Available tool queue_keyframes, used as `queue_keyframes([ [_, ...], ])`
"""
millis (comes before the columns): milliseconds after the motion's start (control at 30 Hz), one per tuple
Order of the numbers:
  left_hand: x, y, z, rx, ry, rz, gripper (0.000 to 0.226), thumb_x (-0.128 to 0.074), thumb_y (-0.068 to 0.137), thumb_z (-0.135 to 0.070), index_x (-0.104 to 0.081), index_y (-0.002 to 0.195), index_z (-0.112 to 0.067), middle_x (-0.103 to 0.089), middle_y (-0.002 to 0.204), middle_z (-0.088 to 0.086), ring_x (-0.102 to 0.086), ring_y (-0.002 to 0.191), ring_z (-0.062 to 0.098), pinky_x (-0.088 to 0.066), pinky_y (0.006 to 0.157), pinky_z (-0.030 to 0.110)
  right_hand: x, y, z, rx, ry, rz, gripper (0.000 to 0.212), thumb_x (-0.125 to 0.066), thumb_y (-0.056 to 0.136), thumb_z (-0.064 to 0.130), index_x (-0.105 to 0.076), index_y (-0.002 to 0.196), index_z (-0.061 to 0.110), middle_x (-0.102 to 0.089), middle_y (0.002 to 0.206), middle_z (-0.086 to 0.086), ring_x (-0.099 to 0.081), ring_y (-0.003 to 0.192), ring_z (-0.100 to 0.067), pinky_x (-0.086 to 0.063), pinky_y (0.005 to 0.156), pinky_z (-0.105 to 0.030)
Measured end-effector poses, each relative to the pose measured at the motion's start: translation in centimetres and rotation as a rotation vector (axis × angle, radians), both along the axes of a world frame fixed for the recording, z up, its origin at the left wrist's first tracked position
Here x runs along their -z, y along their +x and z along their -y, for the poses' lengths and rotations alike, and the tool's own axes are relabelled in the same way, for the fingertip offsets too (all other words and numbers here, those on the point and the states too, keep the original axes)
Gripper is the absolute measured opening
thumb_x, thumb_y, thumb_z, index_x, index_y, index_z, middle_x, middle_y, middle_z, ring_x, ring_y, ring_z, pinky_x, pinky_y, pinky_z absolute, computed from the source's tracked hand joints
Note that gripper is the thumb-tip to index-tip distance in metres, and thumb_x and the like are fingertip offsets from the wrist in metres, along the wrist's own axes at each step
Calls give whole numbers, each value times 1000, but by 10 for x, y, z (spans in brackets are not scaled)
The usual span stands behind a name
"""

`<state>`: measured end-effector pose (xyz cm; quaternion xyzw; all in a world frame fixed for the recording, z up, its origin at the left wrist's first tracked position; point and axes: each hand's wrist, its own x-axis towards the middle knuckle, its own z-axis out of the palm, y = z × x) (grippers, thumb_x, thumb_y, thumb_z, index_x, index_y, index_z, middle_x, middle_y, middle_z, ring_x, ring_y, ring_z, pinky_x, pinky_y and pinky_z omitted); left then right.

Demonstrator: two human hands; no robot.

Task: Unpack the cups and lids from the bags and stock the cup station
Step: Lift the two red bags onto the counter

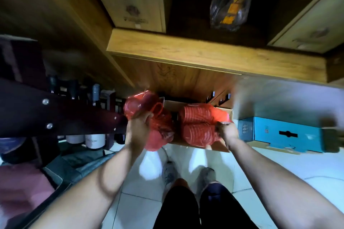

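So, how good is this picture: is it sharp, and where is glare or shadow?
Head view: motion blur softens everything, worst on the blue cardboard box at the right. Head view again: two glare patches shine on the white tiled floor, and the dark wine bottle rack lies in shadow. The left red plastic bag and right red plastic bag stay recognisable.

Thin red plastic bags (glossy, crinkled); wood shelf; glossy tile floor.

pale tiled floor with a brown carton, a blue box
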<state>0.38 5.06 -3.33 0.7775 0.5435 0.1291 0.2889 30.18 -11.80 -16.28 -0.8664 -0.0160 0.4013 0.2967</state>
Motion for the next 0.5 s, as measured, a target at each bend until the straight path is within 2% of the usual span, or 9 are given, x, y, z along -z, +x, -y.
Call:
queue_keyframes([
  [33,-15,5,-1,33,-3,8,23,-57,90,-13,-78,97,-17,-76,93,3,-67,77,19,-45,70,23,-11,-1,7,1,14,13,15,-63,78,22,-67,68,12,-63,69,-9,-56,66,-24,-48,60,-42],
  [67,-29,11,-2,80,-11,-12,20,-61,89,-9,-79,94,-16,-77,91,4,-70,76,21,-47,71,24,-26,-2,16,16,17,-5,13,-64,77,22,-67,67,14,-62,67,-7,-56,65,-24,-47,59,-40],
  [133,-54,21,0,166,-48,-61,16,-65,88,-7,-79,88,-13,-77,89,8,-72,78,27,-54,75,29,-67,-6,26,47,47,-50,7,-68,78,22,-69,85,20,-66,78,-6,-61,66,-25,-51,57,-29],
  [233,-84,32,9,284,-81,-128,21,-59,84,-15,-78,78,-10,-75,79,13,-70,73,32,-57,72,40,-124,-7,40,104,92,-48,25,-69,77,24,-69,101,18,-69,88,-7,-65,70,-23,-55,57,-29],
  [267,-95,37,12,318,-94,-139,21,-58,81,-16,-77,74,-11,-74,75,11,-69,71,31,-57,70,40,-141,-7,49,131,108,-22,22,-68,74,26,-71,95,19,-68,84,-7,-62,69,-23,-53,59,-30],
  [333,-118,49,20,416,-117,-127,17,-56,75,-11,-71,66,-13,-69,69,4,-64,69,25,-54,68,40,-176,-10,71,180,137,18,6,-63,67,25,-65,66,19,-60,67,-6,-53,65,-22,-44,61,-33],
  [367,-131,57,28,478,-133,-126,16,-57,74,-9,-69,64,-12,-68,68,3,-61,67,22,-52,67,39,-199,-11,82,215,134,30,11,-61,66,24,-60,56,17,-56,61,-4,-51,63,-22,-40,61,-33],
  [433,-163,74,45,593,-126,-138,22,-56,82,-16,-70,67,-9,-68,68,5,-54,65,15,-47,65,34,-240,-10,105,280,118,50,17,-61,67,24,-62,55,12,-58,57,-3,-55,62,-22,-41,61,-32],
  [500,-194,94,63,706,-132,-104,46,-44,93,-39,-70,70,-9,-67,68,3,-54,64,14,-42,67,34,-284,-7,133,303,100,81,25,-58,69,29,-65,63,6,-58,59,-4,-55,62,-21,-41,58,-30],
])
